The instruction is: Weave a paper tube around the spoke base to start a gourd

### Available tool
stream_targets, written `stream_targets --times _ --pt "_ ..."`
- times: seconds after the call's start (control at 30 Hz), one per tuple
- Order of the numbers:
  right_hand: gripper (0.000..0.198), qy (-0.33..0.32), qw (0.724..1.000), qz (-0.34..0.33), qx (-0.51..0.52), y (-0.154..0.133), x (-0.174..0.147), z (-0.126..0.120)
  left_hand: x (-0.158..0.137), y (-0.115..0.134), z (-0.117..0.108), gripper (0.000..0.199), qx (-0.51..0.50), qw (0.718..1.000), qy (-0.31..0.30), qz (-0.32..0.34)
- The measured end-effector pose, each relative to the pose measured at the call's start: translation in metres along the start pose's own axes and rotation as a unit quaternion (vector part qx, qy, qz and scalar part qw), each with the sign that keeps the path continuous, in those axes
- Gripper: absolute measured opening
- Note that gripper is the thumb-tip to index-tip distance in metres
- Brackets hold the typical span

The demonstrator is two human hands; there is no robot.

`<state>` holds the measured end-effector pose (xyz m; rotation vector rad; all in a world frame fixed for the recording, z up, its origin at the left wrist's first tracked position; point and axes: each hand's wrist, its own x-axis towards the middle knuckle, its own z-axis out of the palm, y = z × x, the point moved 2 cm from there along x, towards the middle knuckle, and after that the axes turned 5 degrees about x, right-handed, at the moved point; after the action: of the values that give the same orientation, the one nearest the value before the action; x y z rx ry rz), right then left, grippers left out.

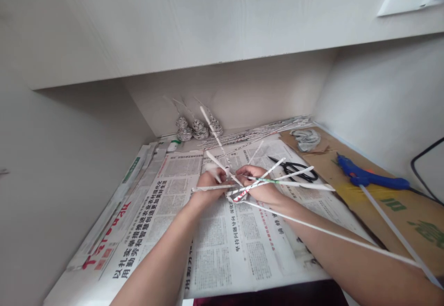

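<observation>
Both my hands meet over the newspaper, closed around a small piece of woven rolled-paper tubes (238, 196). My left hand (209, 183) grips its left side, with fingers partly hidden and slightly blurred. On the other side, my right hand (255, 176) pinches the piece, its fingertips close to my left ones. White printed paper tubes fan out from the middle: one tube (217, 134) points up and away, and several cross over my right wrist. A long paper tube (329, 232) trails from the piece across my right forearm.
Newspaper sheets (163, 209) cover the table. Black scissors (301, 171) lie beyond my right wrist. A blue glue gun (371, 177) rests on cardboard (395, 204) near a crumpled grey wad (305, 139). Three woven gourd shapes (200, 130) and a paper-tube bundle (274, 128) stand behind, under a low overhanging panel (208, 23).
</observation>
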<state>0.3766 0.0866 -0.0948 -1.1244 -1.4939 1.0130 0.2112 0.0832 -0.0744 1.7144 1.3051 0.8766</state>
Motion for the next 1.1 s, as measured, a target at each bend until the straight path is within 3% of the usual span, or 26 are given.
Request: stream_targets --times 0.1,0.2,0.3,0.4,0.6,0.77,0.93,1.1 --pt "0.017 -0.012 0.999 0.028 0.022 0.002 0.003 -0.002 0.0 0.001 -0.011 0.045 -0.09 0.991 -0.103 0.014" --pt "0.017 -0.025 0.998 0.045 0.041 0.003 0.005 -0.004 -0.001 0.005 -0.021 0.05 -0.149 0.98 -0.133 -0.01" --pt "0.018 -0.033 0.997 0.042 0.053 0.004 0.005 -0.005 0.0 0.005 -0.024 0.04 -0.156 0.979 -0.119 -0.06" --pt "0.018 -0.042 0.997 0.039 0.041 0.002 0.003 -0.004 0.002 0.004 -0.023 0.035 -0.129 0.984 -0.107 -0.066" --pt "0.015 -0.059 0.998 0.017 0.024 -0.012 -0.004 0.001 -0.002 0.013 -0.016 0.035 -0.053 0.991 -0.12 0.019" --pt "0.018 -0.065 0.998 -0.016 0.001 -0.013 -0.007 0.002 -0.005 0.016 -0.006 0.025 -0.002 0.994 -0.074 0.075" --pt "0.015 -0.057 0.997 -0.03 -0.044 -0.016 -0.009 0.001 0.001 0.001 0.005 0.033 -0.057 0.993 -0.1 0.024" --pt "0.019 -0.077 0.994 -0.069 -0.034 -0.025 -0.008 0.002 0.006 -0.011 0.006 0.031 -0.065 0.997 -0.025 0.015"
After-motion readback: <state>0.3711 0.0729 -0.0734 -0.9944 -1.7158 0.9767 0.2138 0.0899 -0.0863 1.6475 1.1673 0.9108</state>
